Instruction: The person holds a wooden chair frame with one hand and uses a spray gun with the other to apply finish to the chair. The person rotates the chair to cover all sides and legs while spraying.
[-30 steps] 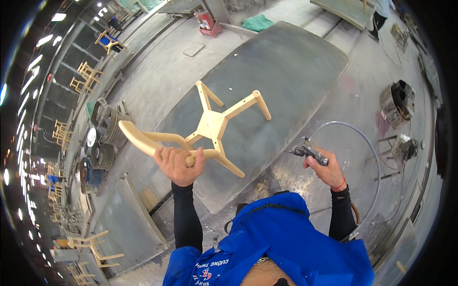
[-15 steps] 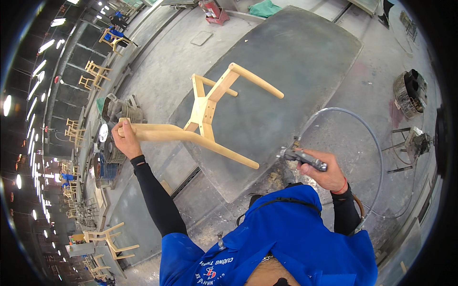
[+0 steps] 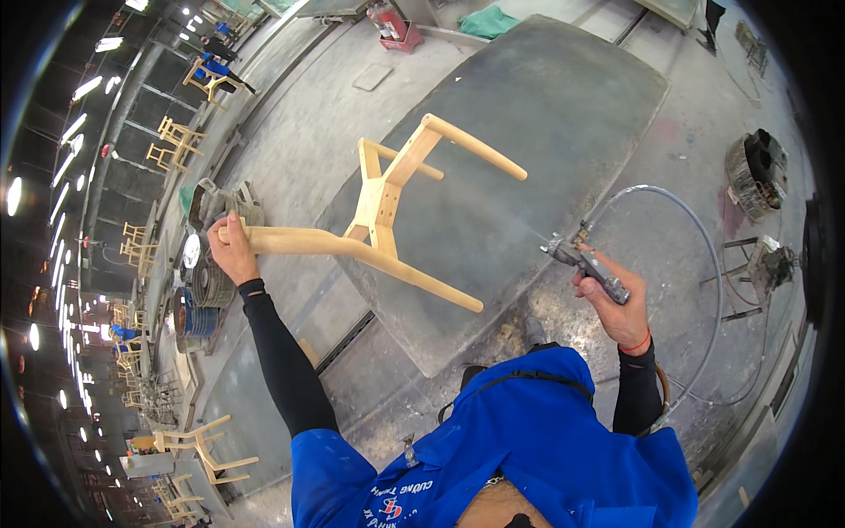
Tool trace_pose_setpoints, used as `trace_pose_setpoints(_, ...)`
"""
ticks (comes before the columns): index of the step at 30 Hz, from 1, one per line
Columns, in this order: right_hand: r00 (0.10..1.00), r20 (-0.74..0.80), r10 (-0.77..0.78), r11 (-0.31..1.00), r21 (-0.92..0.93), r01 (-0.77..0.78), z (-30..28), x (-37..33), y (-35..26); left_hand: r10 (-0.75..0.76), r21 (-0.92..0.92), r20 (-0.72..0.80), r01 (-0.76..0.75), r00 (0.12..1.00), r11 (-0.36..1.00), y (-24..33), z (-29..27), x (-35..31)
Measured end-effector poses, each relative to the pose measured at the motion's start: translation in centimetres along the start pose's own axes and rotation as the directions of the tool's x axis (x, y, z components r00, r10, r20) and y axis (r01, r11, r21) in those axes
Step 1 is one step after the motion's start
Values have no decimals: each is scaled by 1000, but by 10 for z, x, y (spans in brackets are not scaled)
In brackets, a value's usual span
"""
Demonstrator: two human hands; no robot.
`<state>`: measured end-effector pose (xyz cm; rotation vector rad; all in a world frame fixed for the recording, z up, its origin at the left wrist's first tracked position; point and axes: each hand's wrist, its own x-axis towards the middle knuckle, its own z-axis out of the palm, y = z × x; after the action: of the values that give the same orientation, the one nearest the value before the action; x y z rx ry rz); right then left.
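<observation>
A pale wooden chair frame point(image 3: 385, 199) is held out in front of me, its legs pointing away to the right. At its left end, my left hand point(image 3: 233, 251) is closed around one of its bars. My right hand point(image 3: 613, 302) grips a spray gun point(image 3: 588, 266), whose nozzle points left toward the chair frame. A faint mist point(image 3: 528, 224) leaves the nozzle. From the gun a grey hose point(image 3: 695, 220) loops out to the right and back toward my right arm. The fingers behind the gun's handle are partly hidden.
A large dark flat panel point(image 3: 563, 97) lies beneath the chair frame. Blackened drums point(image 3: 755, 174) and a small stand point(image 3: 748, 264) are at the right. More drums point(image 3: 195, 310) stand at the left, with several chair frames point(image 3: 207, 449) beyond. A red extinguisher point(image 3: 387, 22) is far ahead.
My right hand has moved slightly right and upward with the spray gun, and mist now shows at its nozzle. The chair frame has shifted and turned only a little in my left hand.
</observation>
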<state>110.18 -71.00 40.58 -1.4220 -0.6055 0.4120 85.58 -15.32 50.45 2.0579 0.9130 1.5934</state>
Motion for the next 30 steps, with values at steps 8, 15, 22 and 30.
trace_pose_setpoints(8,995,-94,-38,998,-49,33,-12,-8,-11,6,11,3,-6,1000,1000,-1,5,4)
trace_pose_setpoints(15,975,217,53,998,33,-61,6,-16,-16,-38,-107,25,41,999,993,-7,7,8)
trace_pose_setpoints(22,978,192,77,997,-16,-75,30,-2,-5,-22,-125,63,30,998,992,-3,7,9)
trace_pose_setpoints(30,990,-125,-71,997,17,74,10,18,-10,-44,-141,82,55,996,988,-4,12,13)
